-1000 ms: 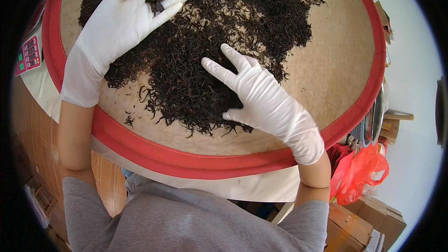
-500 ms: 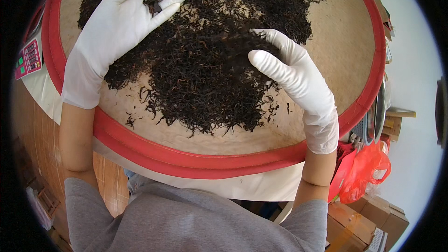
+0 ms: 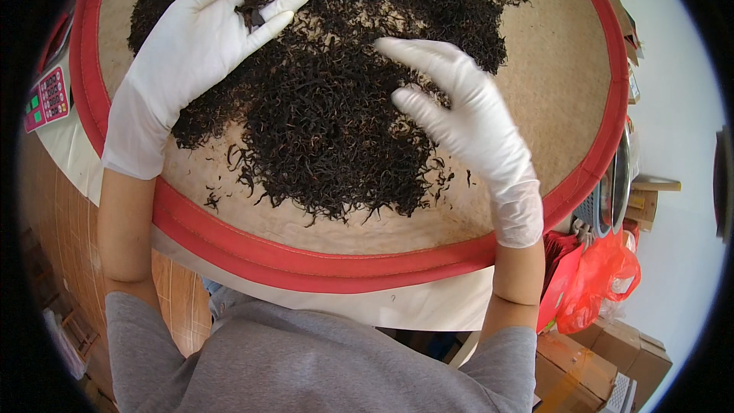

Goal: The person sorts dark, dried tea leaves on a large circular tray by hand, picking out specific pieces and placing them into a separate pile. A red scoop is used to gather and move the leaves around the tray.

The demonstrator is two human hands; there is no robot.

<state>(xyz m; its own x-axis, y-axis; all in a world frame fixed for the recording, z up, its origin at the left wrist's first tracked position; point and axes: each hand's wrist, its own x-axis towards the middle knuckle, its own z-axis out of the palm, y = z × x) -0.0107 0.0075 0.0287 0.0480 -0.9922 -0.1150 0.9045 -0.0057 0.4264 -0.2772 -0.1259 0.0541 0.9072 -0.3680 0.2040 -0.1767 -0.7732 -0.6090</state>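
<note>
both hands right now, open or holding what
Left hand: open, palm up, dark leaf pieces resting on it.
Right hand: open, nothing visibly held.

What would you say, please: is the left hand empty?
No, a few dark leaf pieces lie on the open, upturned left hand.

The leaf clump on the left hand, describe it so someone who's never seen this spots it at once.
Find the big round tray with the red rim, then the left hand, palm up over its upper left part. The leaf clump, small and dark, lies on that hand's fingers. Unlike the heaps on the tray, it rests on a white glove.
</note>
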